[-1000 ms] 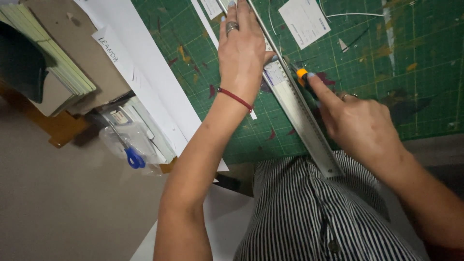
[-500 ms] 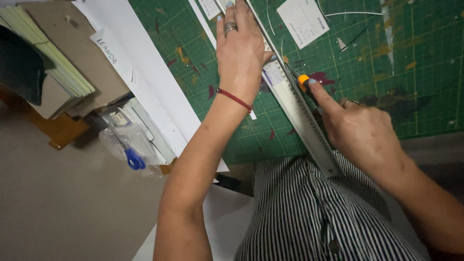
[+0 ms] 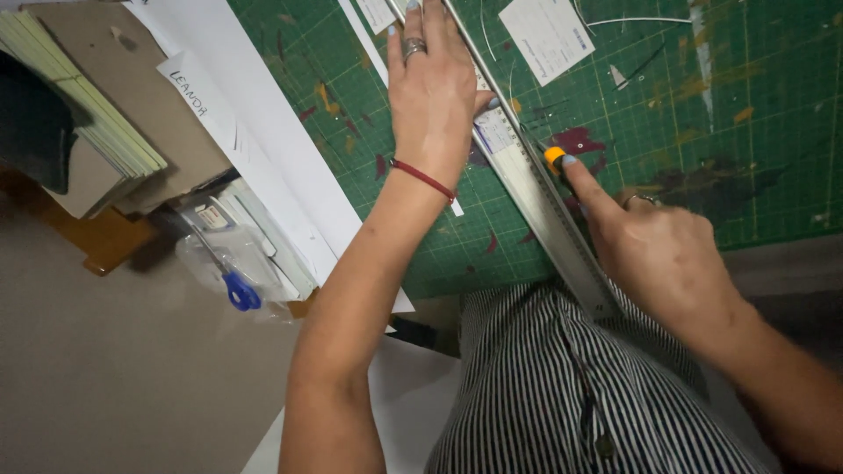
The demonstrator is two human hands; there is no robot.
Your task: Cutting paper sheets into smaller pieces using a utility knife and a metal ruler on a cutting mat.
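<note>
Your left hand (image 3: 436, 83) lies flat and spread, palm down, pressing on a long metal ruler (image 3: 536, 184) that runs diagonally across the green cutting mat (image 3: 746, 132), from the top of the view down toward your striped shirt (image 3: 562, 395). The ruler is a pale, silvery strip with fine graduation marks along one edge and a small label stuck on it just beside your thumb; its near end overhangs the mat's front edge above your shirt. A ring sits on one finger of that hand and a thin red cord circles the wrist. Your right hand (image 3: 659, 254) is closed around a craft knife (image 3: 555, 158), of which only the orange-yellow tip shows, with the forefinger stretched along its back; the tip rests against the ruler's right edge, just beside your left thumb. The blade itself is too small to make out, so whether it touches the mat is unclear. The mat is gridded, stained with dark red and yellow paint marks. A white paper slip (image 3: 549, 35) lies on it to the right of the ruler. To the left lie long white sheets (image 3: 263, 149), a stack of boards (image 3: 97, 123), and blue-handled scissors (image 3: 237, 288) in a clear bag.
</note>
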